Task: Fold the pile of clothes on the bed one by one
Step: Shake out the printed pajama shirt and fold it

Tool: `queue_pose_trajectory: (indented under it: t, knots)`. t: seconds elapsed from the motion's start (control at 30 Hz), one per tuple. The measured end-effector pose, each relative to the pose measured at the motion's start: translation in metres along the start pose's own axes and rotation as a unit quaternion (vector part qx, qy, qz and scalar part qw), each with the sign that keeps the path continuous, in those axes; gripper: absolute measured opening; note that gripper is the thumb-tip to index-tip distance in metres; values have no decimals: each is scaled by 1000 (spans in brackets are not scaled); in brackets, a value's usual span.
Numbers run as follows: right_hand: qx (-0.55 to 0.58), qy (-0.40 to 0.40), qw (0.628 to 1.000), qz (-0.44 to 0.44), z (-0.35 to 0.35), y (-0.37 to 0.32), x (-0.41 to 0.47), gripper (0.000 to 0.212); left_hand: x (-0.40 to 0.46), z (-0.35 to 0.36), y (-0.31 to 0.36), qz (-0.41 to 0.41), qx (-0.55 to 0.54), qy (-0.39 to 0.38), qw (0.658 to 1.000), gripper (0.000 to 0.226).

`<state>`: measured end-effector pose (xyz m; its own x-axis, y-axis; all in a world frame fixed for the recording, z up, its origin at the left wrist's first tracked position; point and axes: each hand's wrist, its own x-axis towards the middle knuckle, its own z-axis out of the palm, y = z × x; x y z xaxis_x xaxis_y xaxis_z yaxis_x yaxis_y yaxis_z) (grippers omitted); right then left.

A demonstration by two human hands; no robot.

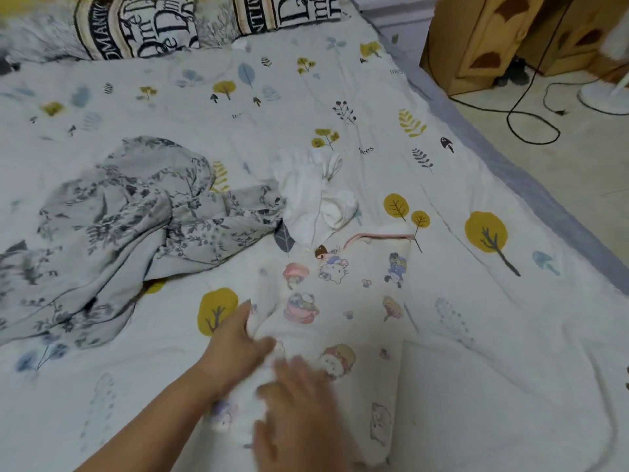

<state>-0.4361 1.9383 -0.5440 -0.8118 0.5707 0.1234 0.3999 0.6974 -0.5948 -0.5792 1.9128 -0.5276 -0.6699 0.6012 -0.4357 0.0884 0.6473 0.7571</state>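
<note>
A white garment with cartoon prints and a pink-trimmed edge (343, 301) lies flat on the bed in front of me. My left hand (238, 338) pinches a fold at its left edge. My right hand (299, 403), blurred by motion, lies flat with straight fingers on the garment's lower part. A crumpled grey floral garment (136, 212) sits to the left. A bunched white garment (316, 199) lies just behind the cartoon one.
The bed sheet (476, 335) is white with yellow trees and leaves. Lettered pillows (136, 25) line the head of the bed. To the right are the bed's grey edge, a wooden cabinet (493, 39), a black cable (524, 114) and a fan base on the floor.
</note>
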Motion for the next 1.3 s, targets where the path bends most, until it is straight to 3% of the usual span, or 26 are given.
queue_pose_trajectory:
  t: [0.07, 0.1, 0.2, 0.27, 0.37, 0.47, 0.53, 0.63, 0.7, 0.77, 0.83, 0.87, 0.93, 1.0, 1.2, 1.3]
  knots:
    - [1, 97, 994, 50, -19, 21, 3, 40, 1, -6, 3, 7, -79, 19, 997, 36]
    - [-18, 100, 989, 104, -27, 33, 4, 44, 3, -6, 2, 3, -81, 35, 996, 42]
    - [-79, -27, 955, 283, -44, 56, 15, 61, 12, 4, -20, 8, 148, 122, 981, 67]
    - [37, -84, 934, 344, -48, 61, 19, 72, 18, 19, -18, 53, 224, 140, 963, 55]
    - [91, -101, 931, 338, -45, 64, 21, 75, 31, 32, -3, 2, 267, 108, 958, 49]
    - [100, -90, 929, 345, -48, 69, 22, 77, 34, 32, 4, 3, 69, 132, 989, 38]
    - [94, -66, 930, 349, -50, 72, 23, 74, 32, 27, -5, 4, 40, 176, 984, 42]
    - [56, -64, 933, 349, -46, 70, 31, 76, 28, 30, -28, -62, 174, 187, 965, 27]
    - [23, -66, 938, 341, -36, 66, 38, 77, 27, 32, -33, -8, 255, 258, 932, 13]
    - [-11, -59, 955, 292, -20, 61, 44, 72, 29, 38, -30, 102, 301, 275, 907, 42]
    - [-82, -52, 968, 230, 2, 66, 48, 71, 33, 45, -34, 195, 375, 216, 880, 55]
    - [-108, -70, 968, 213, 11, 70, 49, 69, 34, 47, -40, 194, 416, 169, 872, 55]
    - [-157, -94, 964, 192, 29, 81, 48, 65, 37, 52, -55, 119, 447, 76, 883, 57]
    - [-167, -80, 964, 189, 34, 86, 51, 64, 39, 55, -63, 56, 432, 44, 899, 61]
    - [-181, -71, 964, 181, 34, 90, 51, 65, 46, 54, -52, 17, 420, 6, 907, 77]
    - [-111, -31, 976, 185, 16, 89, 47, 64, 40, 40, -45, -19, 336, 58, 940, 92]
